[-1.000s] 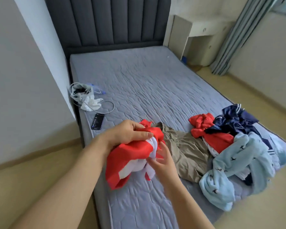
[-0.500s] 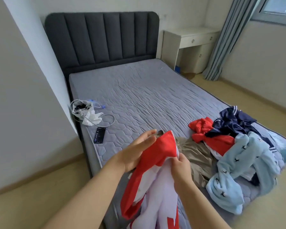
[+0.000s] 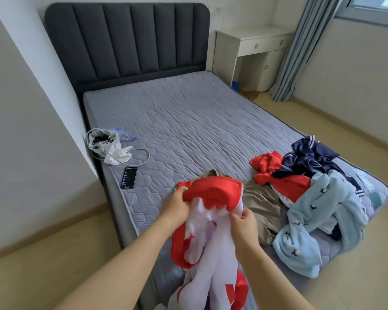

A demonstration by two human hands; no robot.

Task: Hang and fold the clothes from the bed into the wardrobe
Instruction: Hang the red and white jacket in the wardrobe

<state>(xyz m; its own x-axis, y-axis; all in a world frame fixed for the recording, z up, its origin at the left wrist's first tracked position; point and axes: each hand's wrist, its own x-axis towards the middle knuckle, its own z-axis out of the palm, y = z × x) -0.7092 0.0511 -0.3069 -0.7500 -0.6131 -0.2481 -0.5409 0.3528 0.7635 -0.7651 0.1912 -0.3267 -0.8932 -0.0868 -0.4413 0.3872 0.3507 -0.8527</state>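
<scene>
Now I'm gripping the red and white jacket (image 3: 211,220) with both my left hand (image 3: 177,206) and right hand (image 3: 242,222), lifting it off the bed (image 3: 188,121) edge, probably to untangle it for hanging

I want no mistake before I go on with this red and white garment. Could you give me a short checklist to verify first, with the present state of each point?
1. Left hand grips the red and white garment at its red top: ok.
2. Right hand pinches its white part: ok.
3. Garment opened out for hanging: not ok, it is bunched.
4. Garment free of the khaki trousers behind it: cannot tell.
5. Hanger or wardrobe in view: not ok, neither shows.
6. Phone apart from the clothes: ok.
</scene>
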